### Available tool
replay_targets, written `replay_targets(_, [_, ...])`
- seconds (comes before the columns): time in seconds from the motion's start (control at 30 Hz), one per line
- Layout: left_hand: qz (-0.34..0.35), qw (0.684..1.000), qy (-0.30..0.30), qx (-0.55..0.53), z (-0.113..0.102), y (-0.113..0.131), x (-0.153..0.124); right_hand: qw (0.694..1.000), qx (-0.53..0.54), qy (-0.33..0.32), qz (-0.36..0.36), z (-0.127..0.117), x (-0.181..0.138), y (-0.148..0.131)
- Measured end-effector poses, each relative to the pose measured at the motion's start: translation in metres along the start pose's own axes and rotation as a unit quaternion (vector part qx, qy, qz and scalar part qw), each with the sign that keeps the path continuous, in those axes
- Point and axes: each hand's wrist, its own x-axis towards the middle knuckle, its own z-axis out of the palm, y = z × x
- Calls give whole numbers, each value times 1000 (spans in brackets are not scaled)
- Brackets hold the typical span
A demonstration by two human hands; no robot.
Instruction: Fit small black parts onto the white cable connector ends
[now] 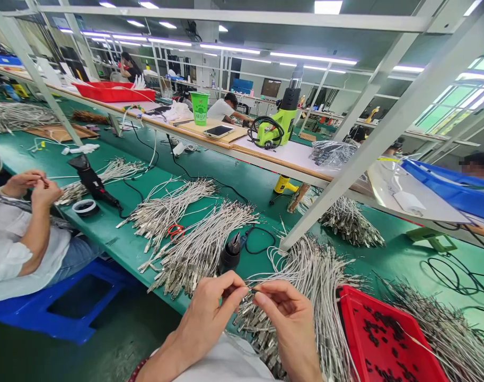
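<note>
My left hand (212,310) and my right hand (287,313) meet at the bottom middle of the head view, both pinched on the end of a thin white cable (253,288) held between their fingertips. Just behind them lies a big bundle of white cables with metal connectors (309,286). A red tray (380,339) holding several small dark pieces sits right of my right hand. A black heat tool (232,249) stands upright just beyond my left hand.
More cable bundles (194,239) and red scissors (175,230) lie on the green bench (106,223). A seated person's hands (31,185) work at the left, over a blue stool (72,300). A slanted white frame post (369,148) crosses ahead; a yellow-green heat gun (283,119) stands on the shelf.
</note>
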Motion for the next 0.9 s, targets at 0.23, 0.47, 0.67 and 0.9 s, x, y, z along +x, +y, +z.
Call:
replay_targets(0.23, [-6,999,-26,-48,2,0,-1,1000,10,0,-7,1,-1,1])
replay_targets(0.47, [-7,996,-50,-67,3,2,0,999,26,25,-26,3,0,4])
replay_targets(0.67, [-5,994,-69,-80,2,4,2,999,31,27,-34,3,1,7])
replay_targets(0.9, [-5,997,-71,-24,0,5,1,998,29,27,-40,3,0,8])
